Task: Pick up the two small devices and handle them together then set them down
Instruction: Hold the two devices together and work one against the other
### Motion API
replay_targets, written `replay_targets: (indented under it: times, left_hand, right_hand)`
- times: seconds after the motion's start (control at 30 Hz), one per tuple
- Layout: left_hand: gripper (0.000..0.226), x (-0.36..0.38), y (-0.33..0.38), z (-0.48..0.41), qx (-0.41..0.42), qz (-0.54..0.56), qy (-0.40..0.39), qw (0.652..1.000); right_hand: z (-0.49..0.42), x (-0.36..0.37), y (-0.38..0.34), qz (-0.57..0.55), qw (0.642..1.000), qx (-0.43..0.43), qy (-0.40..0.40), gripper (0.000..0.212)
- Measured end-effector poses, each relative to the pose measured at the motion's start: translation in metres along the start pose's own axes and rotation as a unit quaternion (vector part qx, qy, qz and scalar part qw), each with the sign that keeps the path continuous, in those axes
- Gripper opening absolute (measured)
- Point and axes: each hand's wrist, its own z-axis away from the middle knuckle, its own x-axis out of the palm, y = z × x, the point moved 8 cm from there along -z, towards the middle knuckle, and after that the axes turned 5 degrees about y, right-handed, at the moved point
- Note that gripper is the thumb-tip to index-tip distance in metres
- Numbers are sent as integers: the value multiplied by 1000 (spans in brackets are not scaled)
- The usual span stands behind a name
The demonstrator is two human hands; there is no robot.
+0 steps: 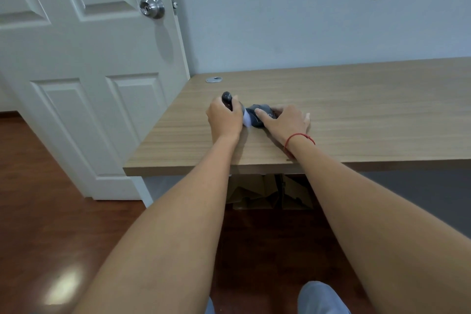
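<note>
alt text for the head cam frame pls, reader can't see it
Two bare hands work on a wooden desk: the left hand grips a dark device, the right hand rests on a second dark grey device beside it. A white door stands left.

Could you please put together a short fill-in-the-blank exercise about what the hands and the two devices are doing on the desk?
1. The left hand is closed around a dark, rounded ____ device.
2. The right hand lies on a grey device that rests on the ____ desk.
3. A thin ____ string circles the right wrist.
4. The metal knob is on the white ____ left of the desk.

Missing words: black; wooden; red; door
</note>
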Motion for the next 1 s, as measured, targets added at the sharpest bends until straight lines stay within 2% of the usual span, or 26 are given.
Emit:
replay_targets:
  times: [0.2,0.27,0.33,0.47,0.6,0.73,0.87,1.0]
  left_hand:
    - [31,2,-2,2,-9,29,-12,999]
    - [21,-1,0,1,-5,4,5,1000]
    - [22,-5,-4,-3,-19,8,28,999]
    - [31,3,-11,-3,-52,43,-29,997]
    - [23,-6,-5,-3,-27,-21,22,999]
    - [30,6,-7,-1,-34,41,-49,997]
    - [25,0,-9,-3,-37,2,-15,999]
    - [26,6,-11,-3,-50,45,-51,996]
  right_hand:
    - [0,-1,0,3,1000,11,2,46]
    - [1,0,-2,3,1000,-10,-10,44]
    - [3,1,-4,4,1000,-23,-16,44]
    - [1,-1,-1,4,1000,7,-1,44]
    - [3,2,-4,-11,999,-28,-24,41]
    - [1,-3,1,-16,1000,5,8,42]
    - [2,0,-1,-21,1000,-12,-10,41]
    - [1,-4,1,-21,1000,9,1,43]
